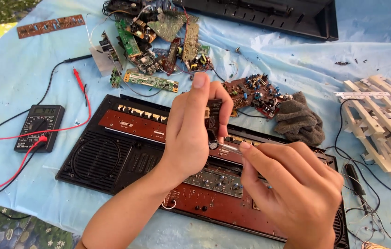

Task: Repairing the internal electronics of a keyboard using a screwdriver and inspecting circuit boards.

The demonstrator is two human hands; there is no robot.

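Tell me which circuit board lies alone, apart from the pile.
The long brown strip board at the far left edge; the others are heaped together near the middle.

The left hand (191, 133) holds up a small dark part (213, 121) between its fingers. The right hand (292, 189) brings a thin metal tool (233, 147) to it. Under both hands lies an open black keyboard case (112, 157).
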